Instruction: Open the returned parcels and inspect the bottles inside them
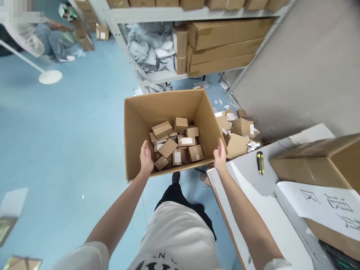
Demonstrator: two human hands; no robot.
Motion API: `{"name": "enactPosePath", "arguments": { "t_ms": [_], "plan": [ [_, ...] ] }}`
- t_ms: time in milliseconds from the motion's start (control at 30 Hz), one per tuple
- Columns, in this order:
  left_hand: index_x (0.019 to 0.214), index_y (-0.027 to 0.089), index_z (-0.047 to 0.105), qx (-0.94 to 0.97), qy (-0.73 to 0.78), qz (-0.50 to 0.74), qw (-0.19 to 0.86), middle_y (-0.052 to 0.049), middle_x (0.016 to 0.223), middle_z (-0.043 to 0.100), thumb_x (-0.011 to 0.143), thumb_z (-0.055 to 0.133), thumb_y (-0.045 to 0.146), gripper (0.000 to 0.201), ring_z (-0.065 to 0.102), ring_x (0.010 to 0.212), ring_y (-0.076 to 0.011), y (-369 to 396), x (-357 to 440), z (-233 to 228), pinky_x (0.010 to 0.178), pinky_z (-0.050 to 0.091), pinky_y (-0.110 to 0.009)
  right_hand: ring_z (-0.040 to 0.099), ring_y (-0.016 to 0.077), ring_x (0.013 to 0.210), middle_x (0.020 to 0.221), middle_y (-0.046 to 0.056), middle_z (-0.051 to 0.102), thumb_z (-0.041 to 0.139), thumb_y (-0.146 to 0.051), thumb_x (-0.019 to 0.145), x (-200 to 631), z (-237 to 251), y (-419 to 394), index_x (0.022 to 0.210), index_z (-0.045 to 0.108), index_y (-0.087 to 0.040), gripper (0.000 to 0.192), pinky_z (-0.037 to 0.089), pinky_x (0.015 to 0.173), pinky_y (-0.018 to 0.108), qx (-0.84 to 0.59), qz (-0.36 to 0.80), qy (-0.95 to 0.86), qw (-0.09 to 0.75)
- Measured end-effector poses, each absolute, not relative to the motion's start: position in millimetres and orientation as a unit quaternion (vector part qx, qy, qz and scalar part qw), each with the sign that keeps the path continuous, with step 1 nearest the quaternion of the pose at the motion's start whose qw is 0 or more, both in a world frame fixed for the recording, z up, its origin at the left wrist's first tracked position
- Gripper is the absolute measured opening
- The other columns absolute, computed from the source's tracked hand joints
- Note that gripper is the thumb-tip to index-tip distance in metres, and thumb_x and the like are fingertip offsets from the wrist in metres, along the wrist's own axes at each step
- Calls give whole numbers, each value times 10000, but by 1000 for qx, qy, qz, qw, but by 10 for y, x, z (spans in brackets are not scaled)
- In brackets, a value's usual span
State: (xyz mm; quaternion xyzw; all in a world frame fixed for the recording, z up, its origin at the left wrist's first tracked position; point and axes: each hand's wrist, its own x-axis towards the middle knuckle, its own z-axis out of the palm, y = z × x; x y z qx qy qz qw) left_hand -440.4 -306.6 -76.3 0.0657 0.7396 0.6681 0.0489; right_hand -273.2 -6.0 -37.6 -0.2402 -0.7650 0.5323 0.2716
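Two hands on one big carton

Both hands grip the near side of the big carton [168, 108], and it sits square in front of the person above the blue floor [70, 123]. The left hand [146, 157] curls over the carton's near rim at its left corner, fingers hooked inside, thumb outside. The right hand [220, 154] clamps the carton's near right corner the same way, fingers wrapped round the edge. Neither hand is closer: each sits at its own end of that rim, and the carton's long side runs left to right between them, with the body of it lying straight ahead, away from the person.

Inside the carton, a jumble of small boxes [176, 144] lies on the bottom. Right of the carton, more loose boxes [239, 131] litter the floor, and further right a yellow-and-black knife [260, 162] rests on a white table [253, 195]. Beyond the carton, shelves [180, 15] hold long cartons. Far left of it, another person [30, 37] crouches.
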Motion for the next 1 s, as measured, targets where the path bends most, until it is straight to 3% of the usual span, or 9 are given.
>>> {"name": "enactPosePath", "arguments": {
  "t_ms": [400,700,1000],
  "plan": [
    [1413,163,356,-55,731,676,82,-161,1506,304,893,338,635,703,288,1397,-249,-3092,-5224,-1543,1146,250,-386,289,245,1395,1516,141,296,492,-579,839,-4134,-1288,81,1450,302,-150,770,234,1145,449,-295,533,-782,130],
    [1389,205,407,-171,753,633,66,-122,1468,389,883,389,626,659,318,1382,-250,-3110,-5564,-2049,1151,234,-404,358,256,1361,1488,114,360,483,-591,828,-4810,-2145,69,1441,340,-192,746,266,1133,452,-309,552,-774,17],
    [1361,200,447,-218,758,607,96,-127,1461,400,836,365,710,736,307,1387,-269,-3159,-6027,-3147,1144,246,-432,409,267,1330,1395,99,496,598,-599,758,-5595,-3300,63,1360,466,-224,721,303,1115,465,-248,614,-747,-56]
  ]
}}
